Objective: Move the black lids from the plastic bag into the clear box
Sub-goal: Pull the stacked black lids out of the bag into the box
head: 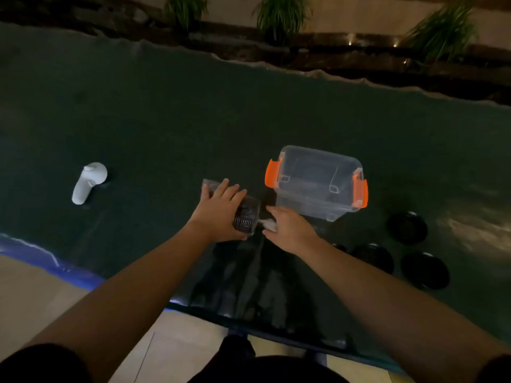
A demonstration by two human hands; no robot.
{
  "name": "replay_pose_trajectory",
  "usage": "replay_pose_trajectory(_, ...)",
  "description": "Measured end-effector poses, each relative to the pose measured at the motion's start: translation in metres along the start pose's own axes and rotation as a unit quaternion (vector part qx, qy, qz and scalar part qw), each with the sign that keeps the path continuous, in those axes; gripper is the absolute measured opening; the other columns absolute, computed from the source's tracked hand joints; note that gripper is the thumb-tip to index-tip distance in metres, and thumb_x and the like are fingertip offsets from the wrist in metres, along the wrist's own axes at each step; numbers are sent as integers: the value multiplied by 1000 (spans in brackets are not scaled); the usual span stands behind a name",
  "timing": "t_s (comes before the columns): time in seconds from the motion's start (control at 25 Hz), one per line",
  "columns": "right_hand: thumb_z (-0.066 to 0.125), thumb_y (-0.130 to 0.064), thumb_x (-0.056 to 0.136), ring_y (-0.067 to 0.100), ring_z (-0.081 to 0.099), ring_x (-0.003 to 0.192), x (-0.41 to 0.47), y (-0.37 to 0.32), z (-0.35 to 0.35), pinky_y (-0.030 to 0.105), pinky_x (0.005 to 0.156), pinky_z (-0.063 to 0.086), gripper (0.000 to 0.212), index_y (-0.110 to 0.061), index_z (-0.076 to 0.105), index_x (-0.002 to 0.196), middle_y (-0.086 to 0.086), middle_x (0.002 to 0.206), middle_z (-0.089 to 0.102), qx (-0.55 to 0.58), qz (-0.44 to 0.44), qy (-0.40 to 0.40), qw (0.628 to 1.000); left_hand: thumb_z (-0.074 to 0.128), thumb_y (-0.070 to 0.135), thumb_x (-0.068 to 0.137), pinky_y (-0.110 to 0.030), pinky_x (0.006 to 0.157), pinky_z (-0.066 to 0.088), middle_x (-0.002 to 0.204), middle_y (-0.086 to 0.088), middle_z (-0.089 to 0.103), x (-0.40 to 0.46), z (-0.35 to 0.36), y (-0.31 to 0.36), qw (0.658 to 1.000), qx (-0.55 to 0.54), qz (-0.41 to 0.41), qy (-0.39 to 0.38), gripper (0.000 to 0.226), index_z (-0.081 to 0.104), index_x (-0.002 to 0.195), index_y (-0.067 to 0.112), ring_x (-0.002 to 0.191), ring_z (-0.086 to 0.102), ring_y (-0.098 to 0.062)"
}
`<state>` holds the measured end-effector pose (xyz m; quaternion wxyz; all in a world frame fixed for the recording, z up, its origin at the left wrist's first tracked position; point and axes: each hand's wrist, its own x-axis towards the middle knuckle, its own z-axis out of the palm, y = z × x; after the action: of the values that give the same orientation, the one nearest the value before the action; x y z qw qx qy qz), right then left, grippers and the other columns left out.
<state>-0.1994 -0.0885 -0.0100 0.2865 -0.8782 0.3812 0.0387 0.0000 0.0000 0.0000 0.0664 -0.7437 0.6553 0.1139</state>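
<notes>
Green mat (154, 128), bagged lids (244, 215) under left fingers (231, 190)

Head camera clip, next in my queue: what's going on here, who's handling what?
A person leans over a dark green mat. The left hand presses down on a plastic bag holding a stack of black lids, while the right hand pinches the bag's end. The clear box with orange latches sits just beyond, its lid apparently on. A few black lids lie loose on the mat to the right; a white controller lies to the left.
</notes>
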Motion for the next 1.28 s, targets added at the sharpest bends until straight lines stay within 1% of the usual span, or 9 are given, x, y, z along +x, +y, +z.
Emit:
replay_pose_trajectory(0.16,66,-40,92,30,42,137,13,2,17,45,112,39,75,-16,32,155,8,154,45,-43,34,-60,997,69,77,63,-70,117,5,166,-6,21,18,9,5,997,59,48,-20,124,11,158,23,154,9,-32)
replay_pose_trajectory(0.24,64,-41,93,32,44,134,18,4,27,48,110,41,68,-18,37,151,9,150,48,-46,50,-69,995,72,72,66,-70,116,8,164,-7,24,25,14,6,995,69,63,-33,121,10,158,24,152,17,-33)
replay_pose_trajectory(0.4,60,-36,96,32,50,117,24,5,35,48,97,47,31,-15,61,120,12,121,60,-18,76,-49,996,70,65,74,-73,110,26,158,-7,34,32,16,3,996,55,63,-30,104,16,155,26,145,31,-32)
replay_pose_trajectory(0.52,56,-29,100,29,53,108,25,3,33,45,91,49,21,-12,67,106,12,109,60,10,82,-31,996,69,64,75,-70,107,33,152,-6,39,33,13,0,996,41,75,-24,98,21,152,27,139,37,-31)
replay_pose_trajectory(0.76,59,-28,100,10,61,78,14,-15,-8,31,69,50,10,-22,67,97,-4,86,64,78,61,27,995,72,70,64,-52,110,40,147,-2,44,23,-2,-23,990,-131,49,27,102,26,146,31,133,46,-28)
replay_pose_trajectory(0.88,60,-27,99,16,63,82,4,-32,-33,35,72,50,13,-18,70,98,1,89,69,92,22,82,992,73,76,55,-41,103,48,142,2,48,11,-10,-28,961,-270,16,61,105,30,141,34,122,54,-20)
replay_pose_trajectory(1.0,64,-27,97,16,64,84,-10,-50,-52,33,74,51,12,-18,71,97,1,91,71,100,-14,128,987,82,71,48,-32,92,50,132,9,55,-1,-14,-28,930,-363,11,62,105,32,134,40,109,60,-14)
replay_pose_trajectory(1.16,68,-21,94,12,64,83,-29,-62,-65,30,73,50,7,-18,70,88,-4,88,70,107,-47,152,981,88,61,44,-26,89,50,115,21,59,-12,-7,-14,900,-430,25,65,104,32,130,43,106,63,-6)
replay_pose_trajectory(1.28,69,-22,94,9,62,77,-43,-55,-69,28,67,47,12,-22,65,83,-6,83,67,94,-29,149,984,90,59,44,-24,90,49,114,25,57,-14,0,3,894,-443,44,47,106,30,130,44,107,62,-5)
